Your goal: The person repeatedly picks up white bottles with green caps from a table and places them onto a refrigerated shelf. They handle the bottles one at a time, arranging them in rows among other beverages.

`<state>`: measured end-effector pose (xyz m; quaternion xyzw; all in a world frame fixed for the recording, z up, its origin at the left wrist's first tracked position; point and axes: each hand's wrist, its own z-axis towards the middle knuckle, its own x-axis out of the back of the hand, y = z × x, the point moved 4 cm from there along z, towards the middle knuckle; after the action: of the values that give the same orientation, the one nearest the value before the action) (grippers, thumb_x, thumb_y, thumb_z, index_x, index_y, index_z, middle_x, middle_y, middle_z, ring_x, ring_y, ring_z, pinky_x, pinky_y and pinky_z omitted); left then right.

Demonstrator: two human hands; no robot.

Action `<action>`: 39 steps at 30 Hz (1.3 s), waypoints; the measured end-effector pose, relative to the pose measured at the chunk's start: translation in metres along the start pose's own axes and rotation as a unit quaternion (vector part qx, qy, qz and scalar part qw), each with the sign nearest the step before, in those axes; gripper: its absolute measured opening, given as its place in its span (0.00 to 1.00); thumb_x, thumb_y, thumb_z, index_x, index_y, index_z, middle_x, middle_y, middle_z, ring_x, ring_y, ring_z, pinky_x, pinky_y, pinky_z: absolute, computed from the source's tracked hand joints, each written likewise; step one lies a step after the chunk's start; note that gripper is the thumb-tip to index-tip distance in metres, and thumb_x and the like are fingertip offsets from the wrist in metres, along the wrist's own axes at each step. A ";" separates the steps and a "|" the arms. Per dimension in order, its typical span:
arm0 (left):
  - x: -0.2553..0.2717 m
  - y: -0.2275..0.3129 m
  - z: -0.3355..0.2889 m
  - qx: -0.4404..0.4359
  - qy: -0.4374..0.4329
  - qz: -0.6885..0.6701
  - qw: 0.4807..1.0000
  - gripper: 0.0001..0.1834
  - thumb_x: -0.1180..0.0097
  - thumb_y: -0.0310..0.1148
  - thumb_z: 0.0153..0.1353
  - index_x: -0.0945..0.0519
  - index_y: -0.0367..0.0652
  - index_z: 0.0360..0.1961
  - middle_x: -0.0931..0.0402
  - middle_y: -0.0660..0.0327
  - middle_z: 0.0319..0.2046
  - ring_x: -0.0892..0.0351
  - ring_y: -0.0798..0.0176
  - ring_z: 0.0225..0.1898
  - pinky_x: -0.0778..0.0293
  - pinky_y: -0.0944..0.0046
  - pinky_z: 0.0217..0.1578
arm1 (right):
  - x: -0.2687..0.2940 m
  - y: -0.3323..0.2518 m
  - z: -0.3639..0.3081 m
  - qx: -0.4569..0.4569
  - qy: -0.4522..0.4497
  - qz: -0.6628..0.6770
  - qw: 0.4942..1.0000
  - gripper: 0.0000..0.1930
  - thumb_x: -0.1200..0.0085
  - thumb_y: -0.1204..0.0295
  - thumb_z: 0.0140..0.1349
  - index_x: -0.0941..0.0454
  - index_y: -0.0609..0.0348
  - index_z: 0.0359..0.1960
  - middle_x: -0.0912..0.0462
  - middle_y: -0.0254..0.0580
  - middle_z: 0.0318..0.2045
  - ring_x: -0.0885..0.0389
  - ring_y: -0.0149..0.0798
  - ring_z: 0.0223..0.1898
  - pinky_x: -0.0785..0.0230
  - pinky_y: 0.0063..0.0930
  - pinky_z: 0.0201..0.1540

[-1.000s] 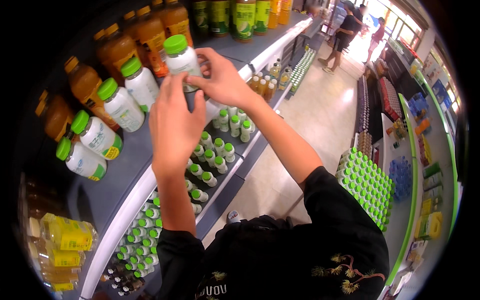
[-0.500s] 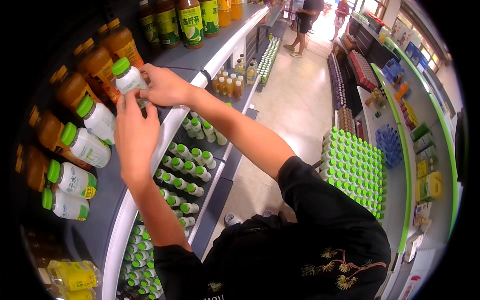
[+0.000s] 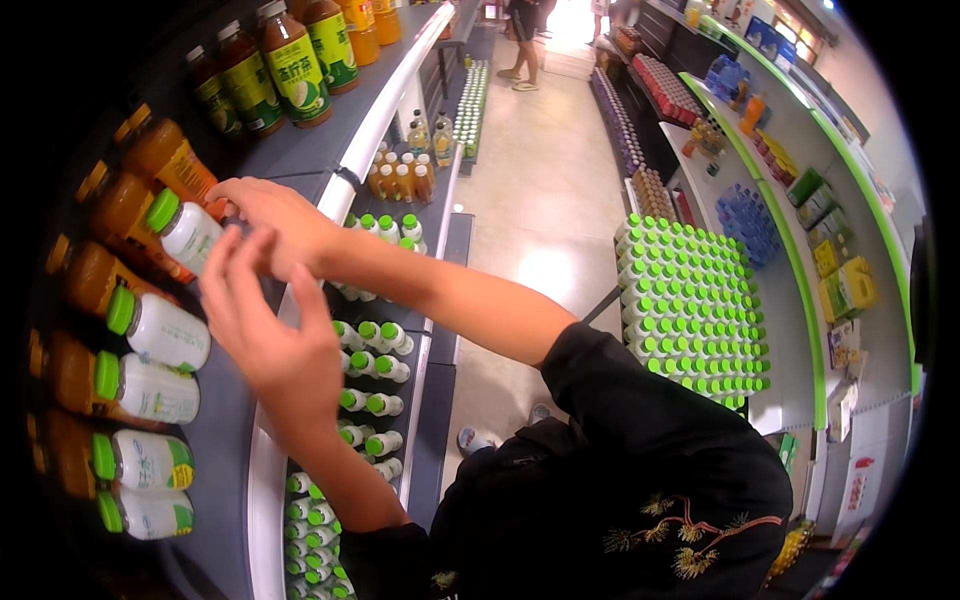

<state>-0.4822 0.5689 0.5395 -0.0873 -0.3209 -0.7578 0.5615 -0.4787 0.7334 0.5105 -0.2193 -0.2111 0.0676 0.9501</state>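
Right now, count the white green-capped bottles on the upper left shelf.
5: first bottle by the right hand; second, third, fourth, fifth lined up below it in the picture; others may be hidden.

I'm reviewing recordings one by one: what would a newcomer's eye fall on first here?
Probably the dense block of green-capped white bottles at right. Next, the person's left hand, fingers spread, and right hand, both close to a green-capped white bottle at left, in front of amber bottles.
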 end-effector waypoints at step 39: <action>-0.260 -0.037 -0.323 0.173 -0.536 -0.384 0.732 0.10 0.31 0.32 0.67 0.12 0.34 0.41 0.10 0.49 0.33 0.07 0.54 0.37 0.17 0.59 0.38 | 0.074 0.046 -0.547 -0.650 0.155 0.108 0.736 0.10 0.38 0.68 0.75 0.15 0.63 0.43 0.14 0.32 0.28 0.22 0.23 0.26 0.28 0.21 0.30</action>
<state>-0.3496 0.5930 0.1450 -0.2502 -0.7002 -0.6677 -0.0371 -0.1780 0.5790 0.0718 -0.8123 -0.0285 -0.0189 0.5823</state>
